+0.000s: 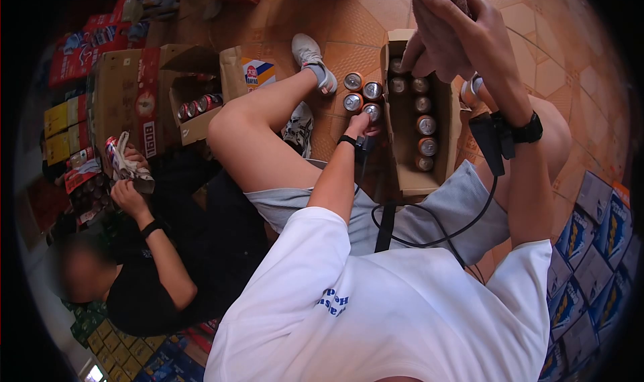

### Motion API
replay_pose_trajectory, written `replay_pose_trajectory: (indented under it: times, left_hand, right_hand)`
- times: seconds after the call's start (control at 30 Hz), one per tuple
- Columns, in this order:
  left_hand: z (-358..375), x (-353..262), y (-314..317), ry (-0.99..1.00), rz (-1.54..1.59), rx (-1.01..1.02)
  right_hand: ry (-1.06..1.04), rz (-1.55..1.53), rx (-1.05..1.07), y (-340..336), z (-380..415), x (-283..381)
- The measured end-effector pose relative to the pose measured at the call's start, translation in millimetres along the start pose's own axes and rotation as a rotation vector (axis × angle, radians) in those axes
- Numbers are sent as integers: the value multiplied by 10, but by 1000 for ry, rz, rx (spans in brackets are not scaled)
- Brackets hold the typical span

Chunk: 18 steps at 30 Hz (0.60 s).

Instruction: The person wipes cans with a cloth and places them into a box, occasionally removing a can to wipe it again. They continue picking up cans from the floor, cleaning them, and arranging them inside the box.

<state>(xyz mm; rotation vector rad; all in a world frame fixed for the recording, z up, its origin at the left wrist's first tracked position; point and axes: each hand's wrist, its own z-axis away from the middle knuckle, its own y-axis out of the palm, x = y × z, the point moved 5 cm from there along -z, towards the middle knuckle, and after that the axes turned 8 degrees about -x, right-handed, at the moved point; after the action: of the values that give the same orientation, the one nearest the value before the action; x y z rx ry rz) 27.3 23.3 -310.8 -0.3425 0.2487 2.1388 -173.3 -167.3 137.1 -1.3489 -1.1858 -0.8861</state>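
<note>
My right hand [479, 30] is raised at the top right, its fingers closed round a brownish-pink cloth [439, 43] that hangs down over the far end of a cardboard box [404, 144]. What the cloth may cover is hidden. Lower down, my left hand [360, 124] has its fingers on the nearest drink can [371, 112] of a small group standing on the floor. Several orange-sided cans [352, 102] with silver tops make up that group, just left of the box. Inside the box, more upright cans [426, 124] line the right side.
A person in black at the left handles a can and a cloth [122, 157]. Beyond my left knee stands a large carton [121, 100] and an open box with cans [194, 107]. Blue packs [590, 241] are stacked at the right. A black cable [446, 238] crosses my lap.
</note>
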Motion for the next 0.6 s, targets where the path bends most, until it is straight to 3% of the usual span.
replay_pose_trajectory:
  times: [0.1, 0.6]
  left_hand:
    - [-25, -4, -5, -109, 72, -3]
    - [-280, 77, 27, -10, 251, 50]
  right_hand:
    - [-13, 22, 7, 9, 2, 7]
    - [79, -81, 21, 77, 17, -77]
